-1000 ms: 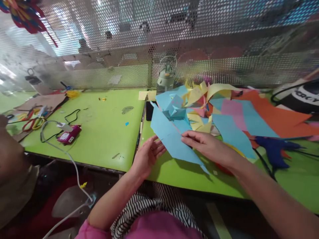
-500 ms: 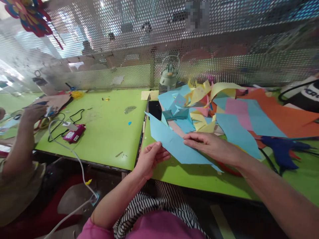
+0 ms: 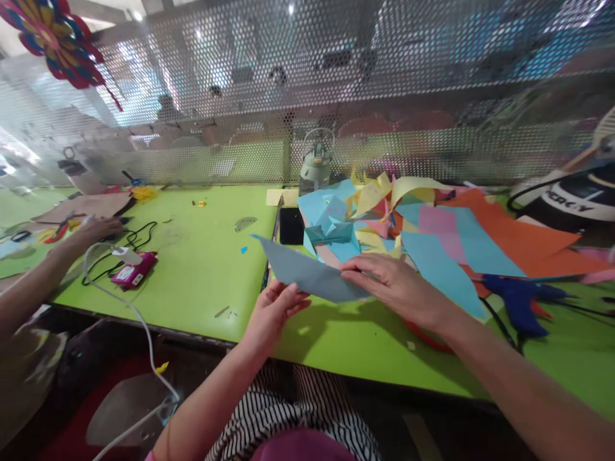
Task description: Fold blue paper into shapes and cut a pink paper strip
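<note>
Blue-grey paper [image 3: 312,272] lies at twelve o'clock. Left hand [image 3: 269,315] pinches its seven-o'clock edge; right hand [image 3: 396,285] its three-o'clock side, fingers narrow. Judged step: adjusting paper; next move calls for light, even grip.

From far away, I am looking at two green tables, and they are almost meeting at a dark gap; on the left table [image 3: 206,275], a purple-pink box [image 3: 136,272] is lying with a white plug [image 3: 125,255] in it, near a black cord [image 3: 140,235]; brown paper [image 3: 91,208] and a tiny blue scrap [image 3: 244,250] are lying there too; on the right table [image 3: 346,349], a bottle [image 3: 316,168] is standing at the back, and a flat black thing [image 3: 291,226] is lying near the gap; folded blue paper [image 3: 337,232], curly yellow paper [image 3: 372,195] and orange paper [image 3: 523,234] are making a messy pile; a dark blue glue gun [image 3: 519,306] is lying on the right side.
</note>
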Tool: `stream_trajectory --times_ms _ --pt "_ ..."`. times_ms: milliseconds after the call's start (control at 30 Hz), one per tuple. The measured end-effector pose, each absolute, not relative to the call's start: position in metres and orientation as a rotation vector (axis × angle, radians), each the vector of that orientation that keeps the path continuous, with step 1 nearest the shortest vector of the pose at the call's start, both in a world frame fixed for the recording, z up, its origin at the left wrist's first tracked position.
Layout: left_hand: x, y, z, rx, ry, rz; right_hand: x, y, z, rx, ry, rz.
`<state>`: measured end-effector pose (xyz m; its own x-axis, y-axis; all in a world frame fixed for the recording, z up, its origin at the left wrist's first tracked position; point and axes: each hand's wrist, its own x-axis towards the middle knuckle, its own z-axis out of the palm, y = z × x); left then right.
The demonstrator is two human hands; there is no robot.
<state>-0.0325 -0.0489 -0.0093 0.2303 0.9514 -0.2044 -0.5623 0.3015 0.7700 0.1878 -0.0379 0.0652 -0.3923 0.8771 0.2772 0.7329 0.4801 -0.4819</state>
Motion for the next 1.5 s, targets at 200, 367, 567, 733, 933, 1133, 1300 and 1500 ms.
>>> stream_trajectory --times_ms 200,367,567,733,933,1133,1300,1500 --pt "-0.046 -0.046 -0.005 1.110 0.828 1.321 0.181 -0.038 0.062 -1.043 -2.286 -0.215" --pt "-0.052 -0.048 -0.003 1.360 0.818 1.396 0.186 -0.034 0.049 -1.038 -2.273 -0.157" --pt "-0.046 -0.048 -0.005 1.075 0.798 1.338 0.188 -0.034 0.057 -1.111 -2.243 0.095" --pt "-0.057 -0.051 -0.006 1.649 0.851 1.551 0.189 -0.035 0.060 -0.939 -2.225 -0.163" --pt "-0.049 -0.074 -0.023 3.001 0.706 1.375 0.210 -0.031 0.024 -1.125 -2.286 -0.312" --pt "-0.026 -0.087 -0.046 2.975 0.774 0.947 0.206 -0.091 0.012 -1.348 -2.334 -0.057" --pt "-0.041 -0.053 -0.036 2.856 1.115 0.659 0.179 -0.141 -0.017 -1.368 -2.357 -0.279" --pt "-0.053 -0.044 -0.034 2.895 1.323 0.397 0.190 -0.135 -0.036 -1.289 -2.429 -0.314"
